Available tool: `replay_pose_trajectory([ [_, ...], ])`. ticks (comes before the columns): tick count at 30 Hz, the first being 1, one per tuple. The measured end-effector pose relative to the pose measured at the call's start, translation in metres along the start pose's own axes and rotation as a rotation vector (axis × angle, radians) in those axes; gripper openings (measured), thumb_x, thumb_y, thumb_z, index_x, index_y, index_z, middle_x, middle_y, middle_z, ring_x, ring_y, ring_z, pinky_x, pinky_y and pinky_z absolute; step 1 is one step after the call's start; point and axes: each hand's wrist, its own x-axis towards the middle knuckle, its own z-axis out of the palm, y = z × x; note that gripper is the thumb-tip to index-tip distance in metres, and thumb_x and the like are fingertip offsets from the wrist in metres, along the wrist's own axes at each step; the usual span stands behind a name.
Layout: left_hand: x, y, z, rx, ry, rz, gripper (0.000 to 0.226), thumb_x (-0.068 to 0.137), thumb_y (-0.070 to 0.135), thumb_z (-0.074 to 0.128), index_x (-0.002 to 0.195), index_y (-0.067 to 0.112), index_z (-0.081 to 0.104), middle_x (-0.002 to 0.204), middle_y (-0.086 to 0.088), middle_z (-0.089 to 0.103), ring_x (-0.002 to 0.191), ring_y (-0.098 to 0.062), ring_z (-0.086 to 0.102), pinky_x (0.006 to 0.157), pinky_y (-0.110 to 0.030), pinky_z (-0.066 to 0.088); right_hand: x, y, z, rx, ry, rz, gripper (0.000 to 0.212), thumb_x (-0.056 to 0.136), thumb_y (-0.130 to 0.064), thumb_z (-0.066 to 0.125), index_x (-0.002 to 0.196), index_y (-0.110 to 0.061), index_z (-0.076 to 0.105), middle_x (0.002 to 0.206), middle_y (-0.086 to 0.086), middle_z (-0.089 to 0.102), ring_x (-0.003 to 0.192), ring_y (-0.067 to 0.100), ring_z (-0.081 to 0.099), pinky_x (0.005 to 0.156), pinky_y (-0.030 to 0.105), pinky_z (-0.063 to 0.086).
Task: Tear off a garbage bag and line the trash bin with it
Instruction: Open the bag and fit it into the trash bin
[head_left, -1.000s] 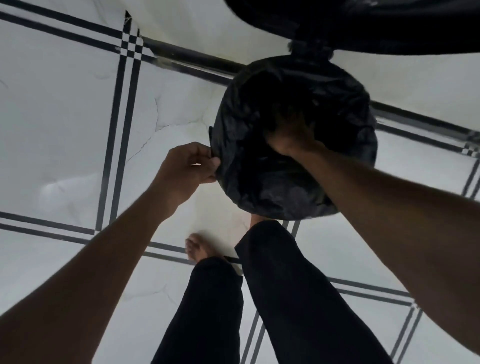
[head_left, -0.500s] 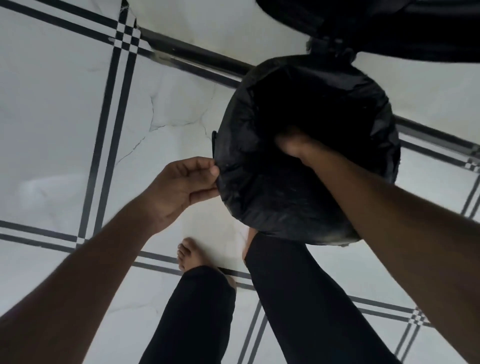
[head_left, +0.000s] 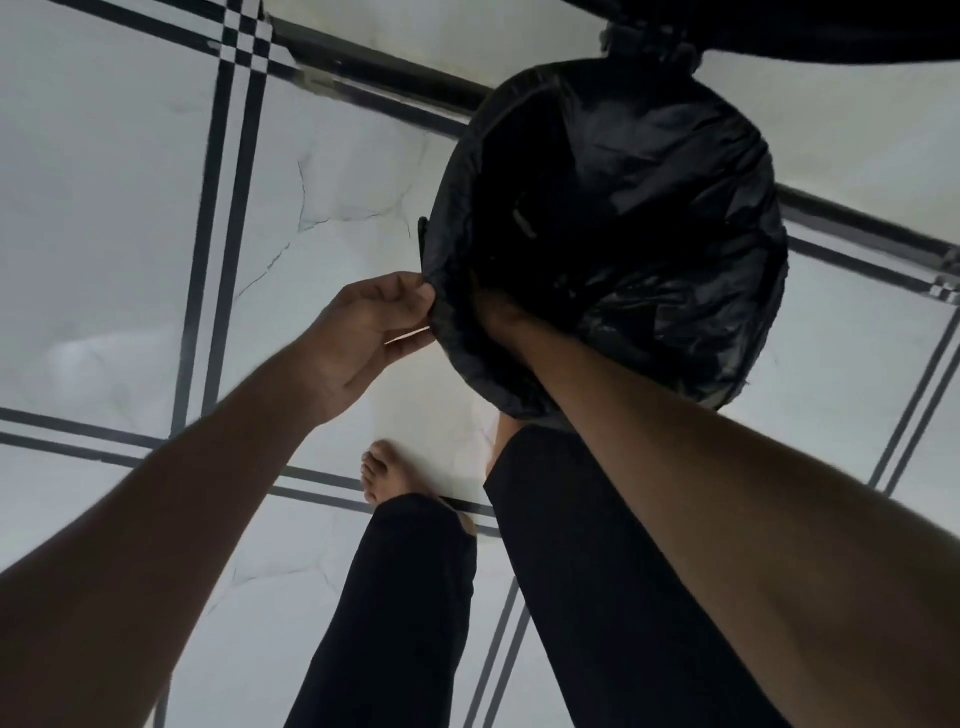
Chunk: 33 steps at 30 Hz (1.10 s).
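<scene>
A round trash bin stands on the floor ahead of me, wrapped in a crinkled black garbage bag (head_left: 675, 249) that covers its rim and sides; the bin itself is hidden under the plastic. My left hand (head_left: 363, 332) pinches the bag's edge at the bin's left rim. My right hand (head_left: 498, 317) reaches into the bag's dark mouth at the near-left rim, with its fingers hidden inside the plastic, so its grip is unclear.
White marble floor tiles (head_left: 104, 208) with black border lines surround the bin. My legs in black trousers (head_left: 597, 571) and a bare foot (head_left: 384, 473) stand just before the bin. A dark object (head_left: 831, 26) hangs over the top right, behind the bin.
My right hand has shifted from the middle of the bag's mouth to its near-left rim, close to my left hand. The left hand keeps its pinch on the edge.
</scene>
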Motion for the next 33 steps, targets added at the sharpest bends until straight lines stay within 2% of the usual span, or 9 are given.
replay_pose_trajectory([
  [5, -0.005, 0.002, 0.004, -0.031, -0.01, -0.017, 0.018, 0.1, 0.013, 0.051, 0.092, 0.015, 0.066, 0.086, 0.009, 0.074, 0.088, -0.007, 0.069, 0.094, -0.03, 0.051, -0.01, 0.027, -0.039, -0.754, 0.413, -0.19, 0.044, 0.1, -0.036, 0.044, 0.131, -0.01, 0.06, 0.135, 0.019, 0.058, 0.13, 0.037, 0.05, 0.105, 0.042, 0.039],
  [8, -0.003, 0.001, 0.003, -0.024, -0.027, -0.02, 0.016, 0.1, 0.014, 0.05, 0.095, 0.014, 0.065, 0.088, 0.008, 0.074, 0.088, -0.007, 0.069, 0.093, -0.029, 0.051, -0.005, 0.046, -0.057, -0.976, 0.311, -0.088, 0.067, 0.097, -0.055, 0.038, 0.155, -0.022, 0.028, 0.161, 0.017, 0.023, 0.149, 0.038, 0.014, 0.117, 0.057, 0.012],
  [11, 0.002, -0.001, -0.003, -0.012, -0.054, 0.005, 0.016, 0.097, 0.016, 0.051, 0.1, 0.012, 0.067, 0.094, 0.006, 0.074, 0.094, -0.009, 0.069, 0.09, -0.025, 0.054, 0.002, 0.053, -0.073, -1.122, 0.146, 0.009, 0.071, 0.102, -0.055, 0.028, 0.16, -0.022, 0.002, 0.167, 0.01, -0.007, 0.151, 0.037, -0.012, 0.119, 0.052, -0.008],
  [16, 0.012, -0.009, -0.012, -0.01, -0.124, 0.062, 0.025, 0.087, 0.023, 0.055, 0.105, 0.012, 0.069, 0.098, 0.004, 0.075, 0.096, -0.011, 0.069, 0.085, -0.021, 0.055, 0.029, 0.066, -0.07, -0.972, -0.01, 0.152, 0.071, 0.103, -0.055, 0.027, 0.159, -0.02, 0.0, 0.167, 0.01, -0.005, 0.152, 0.036, -0.007, 0.122, 0.045, -0.002],
  [19, 0.011, -0.01, -0.009, -0.039, -0.103, 0.046, 0.02, 0.086, 0.024, 0.057, 0.098, 0.013, 0.068, 0.092, 0.005, 0.074, 0.091, -0.009, 0.069, 0.084, -0.022, 0.056, 0.035, 0.065, -0.072, -0.775, -0.023, 0.215, 0.069, 0.101, -0.054, 0.039, 0.158, -0.021, 0.019, 0.165, 0.011, 0.014, 0.151, 0.034, 0.015, 0.12, 0.044, 0.016],
  [23, 0.002, -0.004, -0.004, -0.04, -0.035, -0.012, 0.01, 0.091, 0.019, 0.058, 0.087, 0.016, 0.067, 0.085, 0.007, 0.074, 0.087, -0.01, 0.069, 0.09, -0.028, 0.053, 0.005, 0.035, -0.083, -1.058, 0.193, -0.069, 0.049, 0.096, -0.043, 0.051, 0.136, -0.015, 0.056, 0.141, 0.016, 0.055, 0.129, 0.035, 0.051, 0.104, 0.04, 0.041],
  [26, -0.002, 0.005, 0.0, 0.036, 0.022, -0.043, 0.018, 0.099, 0.012, 0.053, 0.088, 0.015, 0.067, 0.084, 0.006, 0.074, 0.087, -0.011, 0.07, 0.095, -0.032, 0.052, -0.024, 0.026, -0.095, -1.377, 0.354, -0.253, 0.049, 0.093, -0.048, 0.046, 0.128, -0.018, 0.064, 0.13, 0.014, 0.063, 0.127, 0.035, 0.049, 0.111, 0.049, 0.03],
  [30, -0.002, 0.011, 0.009, 0.103, 0.067, -0.072, 0.018, 0.102, 0.01, 0.047, 0.092, 0.012, 0.062, 0.086, 0.002, 0.072, 0.085, -0.012, 0.069, 0.093, -0.033, 0.055, -0.042, 0.053, -0.122, -1.645, 0.184, -0.086, 0.069, 0.097, -0.057, 0.028, 0.157, -0.024, 0.019, 0.163, 0.012, 0.022, 0.151, 0.037, 0.011, 0.12, 0.059, -0.002],
  [33, -0.002, 0.01, 0.013, 0.06, 0.068, -0.077, 0.02, 0.103, 0.011, 0.046, 0.09, 0.013, 0.061, 0.086, 0.002, 0.071, 0.086, -0.013, 0.068, 0.087, -0.03, 0.056, -0.044, 0.066, -0.129, -1.655, 0.142, -0.064, 0.065, 0.098, -0.051, 0.039, 0.155, -0.021, 0.028, 0.162, 0.012, 0.026, 0.152, 0.035, 0.012, 0.122, 0.056, -0.002],
])
